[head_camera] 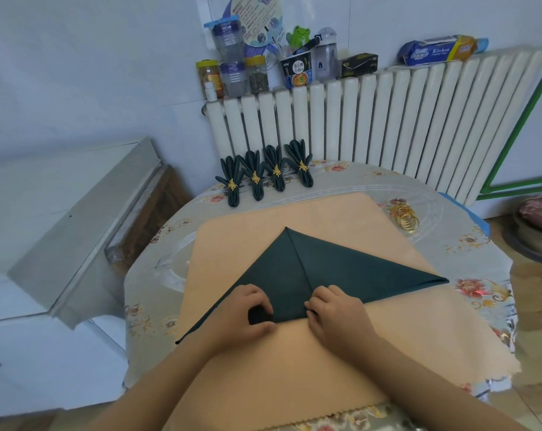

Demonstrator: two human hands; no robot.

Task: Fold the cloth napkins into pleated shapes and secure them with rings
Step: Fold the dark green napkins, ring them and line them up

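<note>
Nearby: gold rings (404,218) right, four finished napkins (265,173) behind green napkin (335,269).

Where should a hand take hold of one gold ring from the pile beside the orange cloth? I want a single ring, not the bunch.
Probably the nearest ring at the front of the gold rings, pinched across its thin rim. They stand on edge, leaning together in an overlapping row, so the end one is freest. Come with the right hand from the near side, over the orange cloth.
</note>
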